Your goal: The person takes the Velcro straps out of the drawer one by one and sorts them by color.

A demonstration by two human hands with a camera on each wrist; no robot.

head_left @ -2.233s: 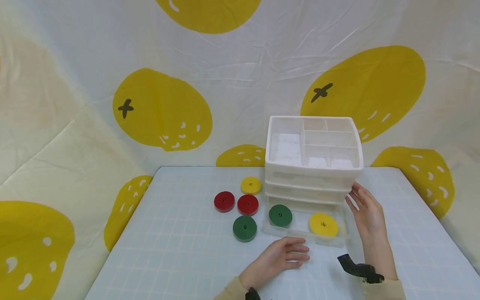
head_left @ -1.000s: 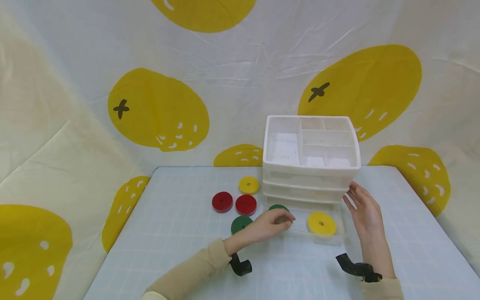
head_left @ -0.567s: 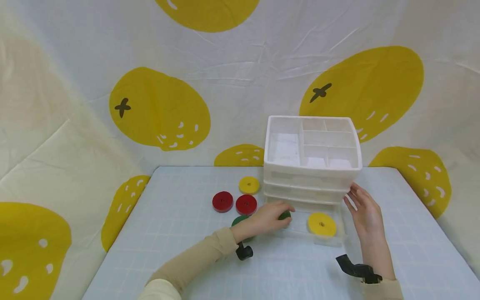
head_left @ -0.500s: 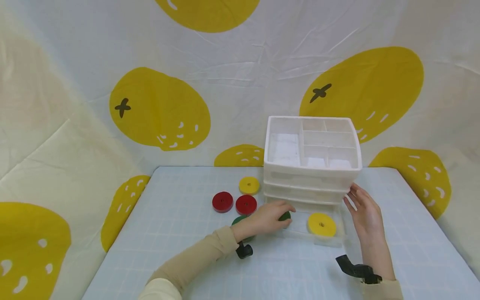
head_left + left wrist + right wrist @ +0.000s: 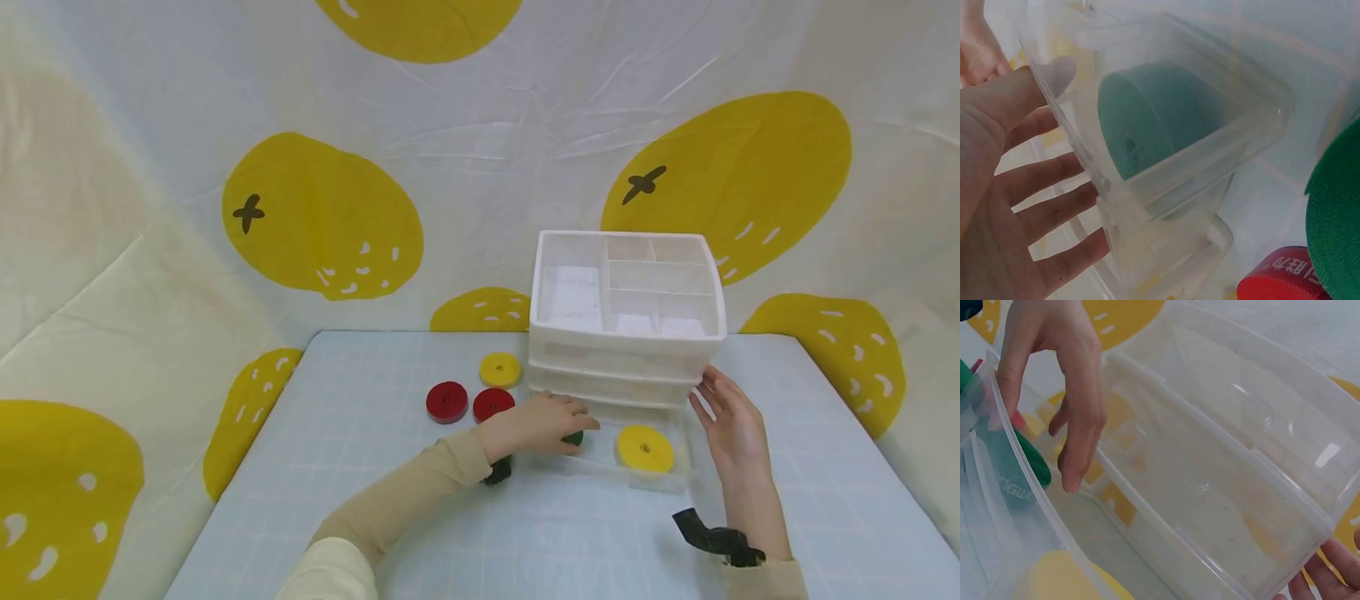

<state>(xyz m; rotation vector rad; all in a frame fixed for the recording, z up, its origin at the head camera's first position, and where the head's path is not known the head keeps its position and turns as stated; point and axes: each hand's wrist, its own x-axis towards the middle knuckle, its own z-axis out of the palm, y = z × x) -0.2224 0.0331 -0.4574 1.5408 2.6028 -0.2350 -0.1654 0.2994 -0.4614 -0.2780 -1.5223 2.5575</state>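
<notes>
A white organizer (image 5: pixel 626 354) has its clear bottom drawer (image 5: pixel 656 482) pulled out. In the drawer lie a flat green roll of tape (image 5: pixel 573 438), mostly hidden by my left hand (image 5: pixel 536 422), and a yellow roll (image 5: pixel 645 448). My left hand reaches over the drawer's left part. The left wrist view shows its fingers spread, with the thumb by the clear drawer wall (image 5: pixel 1079 147) and the green roll (image 5: pixel 1138 119) apart from it. My right hand (image 5: pixel 738 433) rests its fingertips against the organizer's lower right side, fingers relaxed and holding nothing.
Left of the organizer lie a yellow roll (image 5: pixel 499 370) and two red rolls (image 5: pixel 447 402). Another green roll (image 5: pixel 1338 212) stands out in the left wrist view, hidden by my left arm from the head camera. A patterned cloth (image 5: pixel 480 167) hangs behind the table.
My left hand has moved from in front of the drawer, up and over the green roll inside it, then slightly right with fingers extending. The right hand stays at the organizer's side.
</notes>
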